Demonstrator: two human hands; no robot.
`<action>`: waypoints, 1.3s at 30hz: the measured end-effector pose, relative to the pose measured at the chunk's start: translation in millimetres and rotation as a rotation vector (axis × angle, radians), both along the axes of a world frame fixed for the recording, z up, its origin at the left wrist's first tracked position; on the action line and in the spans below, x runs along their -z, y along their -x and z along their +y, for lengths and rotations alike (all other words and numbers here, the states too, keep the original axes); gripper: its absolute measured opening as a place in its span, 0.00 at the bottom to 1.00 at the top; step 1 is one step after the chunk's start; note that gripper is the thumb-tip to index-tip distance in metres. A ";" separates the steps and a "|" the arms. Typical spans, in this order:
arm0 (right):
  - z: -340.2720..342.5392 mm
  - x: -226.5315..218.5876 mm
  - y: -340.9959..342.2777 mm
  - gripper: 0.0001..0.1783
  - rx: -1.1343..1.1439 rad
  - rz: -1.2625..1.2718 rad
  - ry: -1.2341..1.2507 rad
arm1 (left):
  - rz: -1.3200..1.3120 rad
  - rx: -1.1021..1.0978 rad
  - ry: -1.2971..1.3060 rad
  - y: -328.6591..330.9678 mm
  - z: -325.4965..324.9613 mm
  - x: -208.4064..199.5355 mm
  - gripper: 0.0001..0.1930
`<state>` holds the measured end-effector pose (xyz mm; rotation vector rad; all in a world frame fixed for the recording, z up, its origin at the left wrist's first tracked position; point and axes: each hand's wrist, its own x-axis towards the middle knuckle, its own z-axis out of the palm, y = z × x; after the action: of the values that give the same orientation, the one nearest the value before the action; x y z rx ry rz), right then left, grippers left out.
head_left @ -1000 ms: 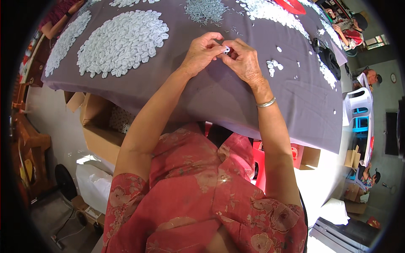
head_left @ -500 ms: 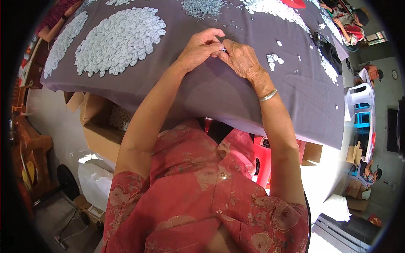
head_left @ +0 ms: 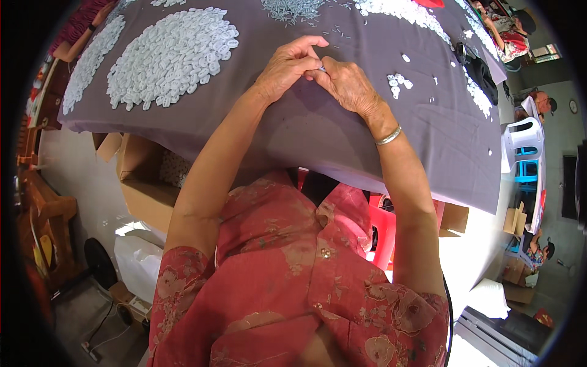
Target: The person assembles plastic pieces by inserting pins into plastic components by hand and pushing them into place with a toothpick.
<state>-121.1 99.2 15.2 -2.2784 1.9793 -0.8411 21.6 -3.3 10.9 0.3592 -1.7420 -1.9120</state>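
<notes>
Above the near middle of the cloth, my left hand (head_left: 286,68) and my right hand (head_left: 353,88) meet, fingertips together. Pinched between them is a small whitish piece (head_left: 322,68), mostly covered by the fingers, so its full shape does not show. The left index finger sticks out past the pinch. Right of my right hand lies a little group of white oval pieces (head_left: 400,81). A wide pile of flat white oval pieces (head_left: 174,58) spreads to the left. Beyond my hands is a heap of thin grey-green pins (head_left: 293,9).
A dark purple-grey cloth (head_left: 293,137) covers the table. More white pieces (head_left: 406,15) lie at the far right, near a black bag (head_left: 480,76). An open cardboard box (head_left: 147,183) with pieces inside stands below the left edge. Other people's arms (head_left: 76,46) rest at the far left.
Both hands stay joined at nearly the same spot, with a slight shift of the fingers around the small piece. The whole view has shifted a little.
</notes>
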 end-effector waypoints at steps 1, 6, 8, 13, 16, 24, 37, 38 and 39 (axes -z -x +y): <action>0.0 0.0 -0.4 0.20 0.008 0.018 0.002 | -0.005 0.005 0.009 -0.4 -0.4 -1.0 0.17; 0.5 2.2 -2.4 0.20 0.024 0.061 0.005 | -0.039 -0.026 0.017 -1.1 2.9 -2.6 0.18; 0.4 2.3 -3.4 0.20 0.025 0.056 0.018 | -0.036 -0.026 0.001 -1.4 4.1 -3.5 0.18; -0.3 2.7 -4.7 0.21 0.003 0.044 0.057 | -0.034 -0.029 0.035 -2.7 4.9 -5.0 0.19; -0.6 4.0 -4.7 0.19 -0.004 0.040 0.060 | -0.037 -0.014 0.034 -3.9 5.8 -8.2 0.20; -1.6 3.5 -5.8 0.15 0.005 0.058 0.077 | -0.021 -0.005 0.067 -3.8 0.6 -5.2 0.21; 1.0 -3.7 -1.9 0.18 0.088 -0.355 0.002 | 0.023 -0.166 0.084 -3.9 0.8 -10.2 0.20; 1.5 -4.9 -1.8 0.15 0.092 -0.445 -0.027 | 0.022 -0.164 0.088 -3.4 0.9 -10.4 0.20; 0.8 -1.9 0.3 0.15 0.093 -0.447 -0.023 | 0.015 -0.181 0.110 -2.8 1.2 -10.5 0.19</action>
<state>-121.4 100.0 17.1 -1.7899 1.8810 -1.2008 24.4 -2.1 21.4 0.4438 -1.7340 -1.6809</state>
